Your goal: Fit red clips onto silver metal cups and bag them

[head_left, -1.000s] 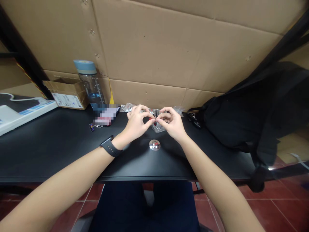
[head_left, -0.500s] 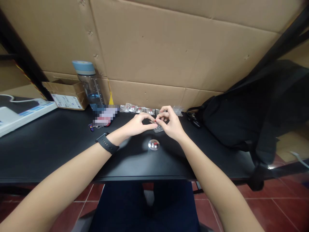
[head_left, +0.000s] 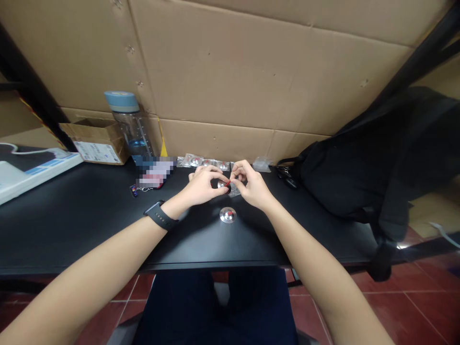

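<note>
Above the desk's middle, my left hand pinches a silver disc with a red strap at its centre, which looks like a finger cymbal. Thumb and fingers grip its edge, and part of it is hidden behind them. My right hand has thumb and forefinger closed on the red strap of that cymbal. Just below both hands, a second finger cymbal lies flat on the black desk, its domed centre and red strap facing up. A clear plastic bag lies beneath my right hand, partly covered.
Along the cardboard wall lies a row of bagged cymbals and a clear bag. To the left are a water bottle, a small carton and a power strip. A black backpack and keys are on the right.
The held cymbal has tilted, so its face now shows between my hands. More of its red strap is visible at my right fingertips. The cymbal on the desk stays put.
</note>
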`<state>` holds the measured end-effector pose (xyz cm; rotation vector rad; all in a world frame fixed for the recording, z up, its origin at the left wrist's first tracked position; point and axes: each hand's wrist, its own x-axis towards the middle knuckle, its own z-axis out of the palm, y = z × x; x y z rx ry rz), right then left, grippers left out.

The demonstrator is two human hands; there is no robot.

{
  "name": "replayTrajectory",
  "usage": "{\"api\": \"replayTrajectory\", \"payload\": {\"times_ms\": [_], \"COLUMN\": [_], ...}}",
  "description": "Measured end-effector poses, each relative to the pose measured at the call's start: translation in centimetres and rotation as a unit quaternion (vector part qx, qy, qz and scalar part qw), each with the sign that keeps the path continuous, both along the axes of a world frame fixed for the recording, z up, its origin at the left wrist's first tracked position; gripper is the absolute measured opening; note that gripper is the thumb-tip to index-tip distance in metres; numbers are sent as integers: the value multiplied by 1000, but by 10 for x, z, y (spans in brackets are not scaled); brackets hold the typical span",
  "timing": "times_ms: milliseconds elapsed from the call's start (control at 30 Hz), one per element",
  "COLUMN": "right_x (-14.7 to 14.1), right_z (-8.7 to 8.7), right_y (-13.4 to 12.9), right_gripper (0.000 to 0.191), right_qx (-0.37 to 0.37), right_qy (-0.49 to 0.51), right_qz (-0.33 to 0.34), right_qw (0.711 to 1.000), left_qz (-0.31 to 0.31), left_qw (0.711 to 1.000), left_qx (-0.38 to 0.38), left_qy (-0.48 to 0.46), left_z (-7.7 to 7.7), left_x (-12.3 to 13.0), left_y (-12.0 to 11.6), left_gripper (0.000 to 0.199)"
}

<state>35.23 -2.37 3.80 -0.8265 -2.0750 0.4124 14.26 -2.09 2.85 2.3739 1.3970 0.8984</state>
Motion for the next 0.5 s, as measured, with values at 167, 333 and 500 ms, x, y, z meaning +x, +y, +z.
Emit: {"api": "replayTrajectory", "payload": {"times_ms": [167,333,500], "right_x": [-1,0,9], "right_z": [-3,-1,12], "right_y": [1,0,-5], "right_gripper": [24,22,26], "right_qx": [-10,-9,-44], "right_qy": [-13,-14,-139], "right_qz": [20,15,71], "right_qw": [1000,1000,987], "left_qz": [14,6,19], "left_qw": [1000,999,998], "left_qx": [26,40,52], "left_qy": [-4,6,37], "left_z": [-2,-2,3], "left_x": [2,2,-9], "left_y": [-1,-1,4], "left_gripper": [17,15,16]}}
